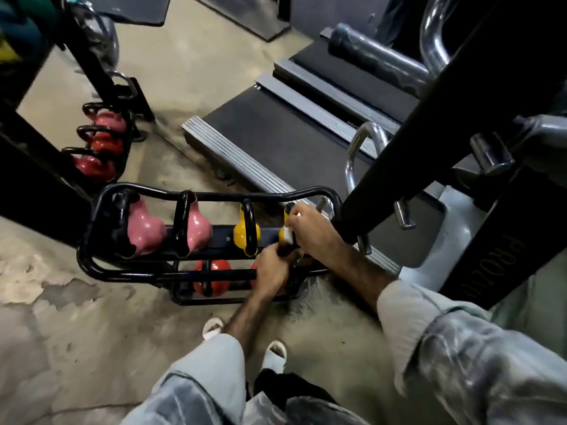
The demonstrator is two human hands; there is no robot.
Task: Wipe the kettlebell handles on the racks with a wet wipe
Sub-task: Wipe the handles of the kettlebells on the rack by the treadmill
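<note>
floor (92, 332): worn concrete with peeling patches | room: treadmill (276, 130) beside black rack (101, 271) | right hand (313, 231): pinches white wet wipe (288, 233) on the handle of the rightmost yellow kettlebell (282, 234), top row | left hand (271, 268): fingers curled around the rack bar

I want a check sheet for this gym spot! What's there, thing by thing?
Surface: worn, patchy concrete floor.
Job's things: black rack holding pink kettlebells, yellow kettlebell, red kettlebell; white wipe against the rightmost handle.
Clutter: nothing seen.
Grippers: right hand holds the wipe; left hand grips a rack bar.
Cables: nothing seen.
Surroundings: treadmill, second rack of red kettlebells, black post.
</note>
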